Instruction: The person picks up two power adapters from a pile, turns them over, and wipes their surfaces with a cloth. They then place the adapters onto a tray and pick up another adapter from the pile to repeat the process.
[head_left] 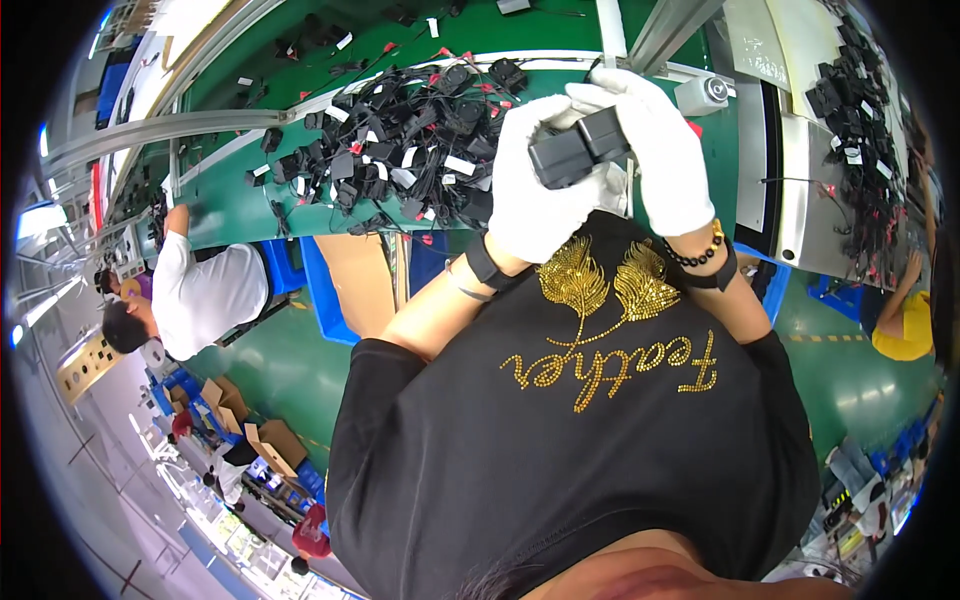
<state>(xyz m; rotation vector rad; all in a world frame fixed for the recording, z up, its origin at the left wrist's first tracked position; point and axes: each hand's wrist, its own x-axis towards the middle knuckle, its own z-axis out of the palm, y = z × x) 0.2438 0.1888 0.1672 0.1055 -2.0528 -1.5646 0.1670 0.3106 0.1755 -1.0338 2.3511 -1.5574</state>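
Two black box-shaped power adapters, one [562,160] nearer my left palm and the other [604,134] nearer my right fingers, are held up together in front of my chest. My left hand [540,205], in a white glove, is closed around the left one from below and the side. My right hand [660,150], also gloved, curls over the right one with its fingers on the far side. Whether the two blocks are joined cannot be seen. Just beyond my left hand lies a big heap of black adapters [400,150] with tangled cables, white labels and red tips.
The green workbench [215,205] has metal frame bars [190,125] over it. A small white bottle [703,95] stands right of my right hand. More adapters [850,110] lie on the far-right bench. A blue crate with cardboard [350,280] sits at my left; co-workers [200,290] sit nearby.
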